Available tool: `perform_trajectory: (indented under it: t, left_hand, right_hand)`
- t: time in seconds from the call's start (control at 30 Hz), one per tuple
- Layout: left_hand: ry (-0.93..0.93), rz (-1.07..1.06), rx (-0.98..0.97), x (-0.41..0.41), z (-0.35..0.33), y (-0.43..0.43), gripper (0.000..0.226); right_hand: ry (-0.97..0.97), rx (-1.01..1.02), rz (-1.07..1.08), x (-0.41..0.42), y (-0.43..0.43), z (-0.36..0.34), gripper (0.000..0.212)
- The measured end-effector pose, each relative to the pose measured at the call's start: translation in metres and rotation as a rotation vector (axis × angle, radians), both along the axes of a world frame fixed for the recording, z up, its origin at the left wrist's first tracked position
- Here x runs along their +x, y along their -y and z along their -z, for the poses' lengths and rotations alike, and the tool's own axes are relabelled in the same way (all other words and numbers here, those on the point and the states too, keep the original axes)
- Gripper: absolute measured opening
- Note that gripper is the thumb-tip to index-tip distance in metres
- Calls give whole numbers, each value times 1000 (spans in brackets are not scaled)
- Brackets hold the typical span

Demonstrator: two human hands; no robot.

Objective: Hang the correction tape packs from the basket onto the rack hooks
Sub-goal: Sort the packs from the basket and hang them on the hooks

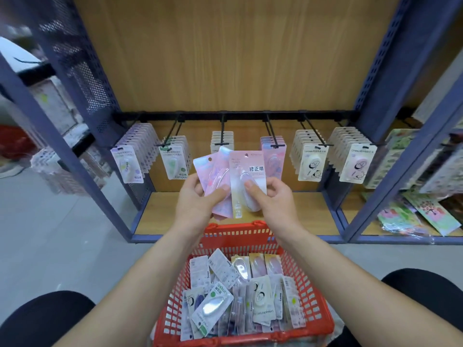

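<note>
Down at the bottom edge, two dark-trousered knees [45, 319] sit either side of the red basket [310, 291]. It is heaped with loose packs [213, 304], lying every which way, some face up and some on edge. Bare forearms reach out over it.

Up above the basket's far rim, both hands are busy and close together. The left hand [198, 199] grips a fan of pink packs [213, 171], thumb laid across their fronts. The right hand [273, 196] pinches the front pack [246, 171] at its lower half, thumb pressed on the clear blister. That pack stands upright, overlapping the fan, with its hang hole at the top. It is in the air, just short of the hooks.

Behind the hands is the wooden shelf [308, 214]. Over it a black rail [200, 115] runs across the bay, carrying six hooks that jut towards us. The centre hook [222, 131] and the one right of it sit just above the held packs. Every hook is loaded: lilac packs [127, 164] far left, green packs [174, 161] next, pale ones in the centre, pink ones behind the front pack, then cream packs [310, 164] and more pink at far right.

Farthest back is the wood-grain panel [238, 58], framed by blue perforated sides [82, 71]. Colourful packets [413, 216] lie in the next bay on the right.
</note>
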State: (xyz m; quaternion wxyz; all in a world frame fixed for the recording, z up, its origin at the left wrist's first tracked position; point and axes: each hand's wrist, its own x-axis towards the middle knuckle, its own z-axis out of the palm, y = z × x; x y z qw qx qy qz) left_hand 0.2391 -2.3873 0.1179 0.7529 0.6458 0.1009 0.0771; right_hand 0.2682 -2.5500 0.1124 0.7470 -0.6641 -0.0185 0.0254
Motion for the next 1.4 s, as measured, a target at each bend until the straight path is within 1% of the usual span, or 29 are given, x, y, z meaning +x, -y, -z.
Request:
perform_trajectory:
  t: [0.07,0.17,0.3,0.4,0.47,0.53,0.57,0.6,0.7,0.87,0.93,1.0,1.13,1.23,1.33,1.4]
  left_hand:
    - [21,-11,14,-2,-11,-9,40]
    - [44,-46,22,-2,-28,-29,36]
    - [50,-95,30,0,-50,-63,51]
    - [78,-131,7,3,-66,-92,43]
    - [132,-138,-11,5,-73,-114,38]
    - [196,-162,-28,6,-82,-136,41]
    - [218,-171,-29,6,-86,-147,45]
    - [239,-177,-34,7,-89,-157,46]
    - [310,-198,-68,9,-98,-189,36]
    - [394,-256,-110,7,-102,-225,34]
    - [418,-270,-118,5,-101,-235,36]
    - [443,-294,-121,3,-100,-245,40]
    - [475,-319,-142,4,-99,-260,57]
    - [477,-333,-146,6,-98,-265,61]
    - [472,-349,-151,10,-97,-266,63]
    - [470,-359,-156,11,-97,-266,58]
  right_hand:
    - [3,25,13,0,-8,-8,25]
    - [30,-6,22,6,-24,-23,25]
    - [25,-51,-17,19,-54,-51,29]
    - [21,-77,-85,29,-81,-74,26]
    - [31,-76,-128,36,-100,-90,19]
    - [42,-67,-191,46,-119,-106,7]
    - [46,-60,-216,51,-129,-113,7]
    - [55,-55,-232,56,-140,-119,11]
    - [138,-78,-254,72,-172,-136,24]
    - [298,-122,-270,104,-226,-170,28]
    - [369,-152,-281,116,-247,-186,31]
    - [448,-176,-281,126,-269,-204,39]
    - [568,-187,-275,143,-306,-234,56]
    - [589,-172,-277,151,-323,-246,57]
    - [579,-171,-250,153,-332,-247,51]
    - [564,-151,-222,153,-333,-244,48]
